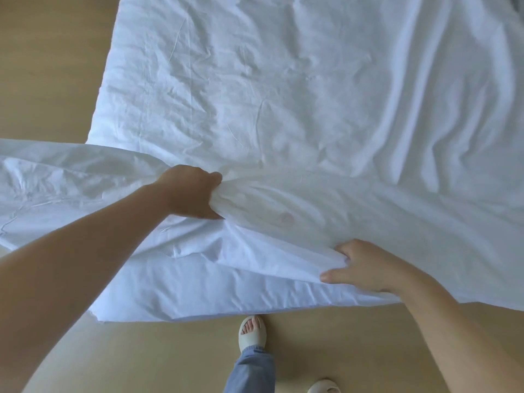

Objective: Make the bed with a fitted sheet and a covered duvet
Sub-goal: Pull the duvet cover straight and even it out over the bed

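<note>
Gripping a bunched fold of white bedding [283, 95] in the left hand [192, 191], fingers curled tight; pinching its near edge in the right hand [365, 265], between thumb and curled fingers. Spread out rumpled ahead, with one flap held out to the left above the tan floor [56, 52]. Possibly a duvet cover, hard to tell. Standing close in a pale slipper [252, 334] and blue jeans [252, 370].

Wht duvet [283, 95] spread flat, floor [42, 66] around.
</note>
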The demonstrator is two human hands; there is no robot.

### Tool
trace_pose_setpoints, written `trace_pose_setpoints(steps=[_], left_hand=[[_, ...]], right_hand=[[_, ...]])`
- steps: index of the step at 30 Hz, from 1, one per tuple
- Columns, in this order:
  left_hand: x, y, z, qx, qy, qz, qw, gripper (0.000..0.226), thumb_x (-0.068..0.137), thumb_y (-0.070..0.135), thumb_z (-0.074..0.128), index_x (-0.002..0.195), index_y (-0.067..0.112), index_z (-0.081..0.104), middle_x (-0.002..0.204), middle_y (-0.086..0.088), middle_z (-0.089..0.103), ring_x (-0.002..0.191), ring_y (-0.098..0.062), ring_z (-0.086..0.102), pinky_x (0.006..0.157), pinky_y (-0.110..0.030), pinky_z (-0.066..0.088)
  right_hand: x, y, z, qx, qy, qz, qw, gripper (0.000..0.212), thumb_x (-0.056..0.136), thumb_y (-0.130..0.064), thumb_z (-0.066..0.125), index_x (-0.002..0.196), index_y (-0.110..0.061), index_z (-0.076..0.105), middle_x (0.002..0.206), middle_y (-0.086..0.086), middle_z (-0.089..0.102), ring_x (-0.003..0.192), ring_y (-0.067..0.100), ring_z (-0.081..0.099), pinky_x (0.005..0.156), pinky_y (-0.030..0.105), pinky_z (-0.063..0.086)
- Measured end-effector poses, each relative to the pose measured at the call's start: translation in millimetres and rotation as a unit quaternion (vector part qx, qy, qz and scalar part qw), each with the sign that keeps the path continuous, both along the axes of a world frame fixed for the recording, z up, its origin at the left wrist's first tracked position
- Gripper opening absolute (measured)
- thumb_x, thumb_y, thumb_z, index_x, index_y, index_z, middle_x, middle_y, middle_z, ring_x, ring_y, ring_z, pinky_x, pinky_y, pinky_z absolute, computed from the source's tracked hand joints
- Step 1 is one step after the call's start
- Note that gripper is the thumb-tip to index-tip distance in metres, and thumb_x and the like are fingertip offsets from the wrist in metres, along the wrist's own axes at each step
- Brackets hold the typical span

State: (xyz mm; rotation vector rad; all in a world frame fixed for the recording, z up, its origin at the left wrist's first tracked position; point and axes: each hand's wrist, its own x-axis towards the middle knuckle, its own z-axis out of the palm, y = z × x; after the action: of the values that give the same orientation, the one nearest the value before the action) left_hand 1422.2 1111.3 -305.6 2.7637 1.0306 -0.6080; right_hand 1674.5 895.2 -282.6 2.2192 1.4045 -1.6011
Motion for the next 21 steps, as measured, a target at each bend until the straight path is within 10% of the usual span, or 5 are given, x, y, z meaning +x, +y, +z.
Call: trace_pose_setpoints(steps=[4, 8, 14, 21], left_hand=[[-8.0, -28.3, 18.1, -0.039, 0.026, -0.001, 0.999, 0.048, 0.067, 0.068, 0.060, 0.087, 0.031, 0.036, 0.066, 0.012, 0.045, 0.066, -0.014, 0.048, 0.059, -0.027, 0.035], [-34.5, -65.6, 43.1, -0.118, 0.004, 0.057, 0.991, 0.028, 0.069, 0.046, 0.065, 0.092, 0.032, 0.057, 0.069, 0.016, 0.049, 0.070, -0.011, 0.050, 0.063, -0.023, 0.039], [-78.7, -161.6, 60.4, -0.056, 0.102, 0.035, 0.993, 0.032, 0.073, 0.038, 0.052, 0.104, 0.042, 0.056, 0.072, 0.016, 0.054, 0.074, -0.008, 0.053, 0.060, -0.019, 0.035], [-54.9, -260.1, -7.2, 0.077, 0.114, 0.128, 0.982, 0.027, 0.086, 0.027, 0.047, 0.112, 0.021, 0.044, 0.102, 0.005, 0.060, 0.091, -0.018, 0.062, 0.062, -0.026, 0.039]], right_hand=[[13.4, -12.5, 17.2, 0.120, -0.126, -0.001, 0.985, 0.012, 0.080, -0.028, 0.068, 0.082, -0.016, 0.066, 0.077, 0.001, 0.063, 0.083, 0.024, 0.061, 0.069, 0.029, 0.043], [4.3, -56.4, 35.5, 0.440, -0.131, -0.033, 0.888, 0.040, 0.066, -0.020, 0.064, 0.053, -0.027, 0.027, 0.046, -0.008, 0.018, 0.048, 0.012, 0.022, 0.046, 0.026, 0.016], [46.4, -162.7, 8.7, 0.104, -0.256, 0.096, 0.956, 0.035, 0.085, -0.031, 0.060, 0.059, -0.023, 0.038, 0.062, -0.004, 0.048, 0.071, 0.022, 0.055, 0.055, 0.030, 0.030], [39.5, -200.9, -12.7, 0.252, -0.171, -0.009, 0.953, 0.041, 0.079, -0.008, 0.057, 0.054, -0.025, 0.030, 0.056, 0.000, 0.047, 0.062, 0.030, 0.046, 0.051, 0.029, 0.024]])
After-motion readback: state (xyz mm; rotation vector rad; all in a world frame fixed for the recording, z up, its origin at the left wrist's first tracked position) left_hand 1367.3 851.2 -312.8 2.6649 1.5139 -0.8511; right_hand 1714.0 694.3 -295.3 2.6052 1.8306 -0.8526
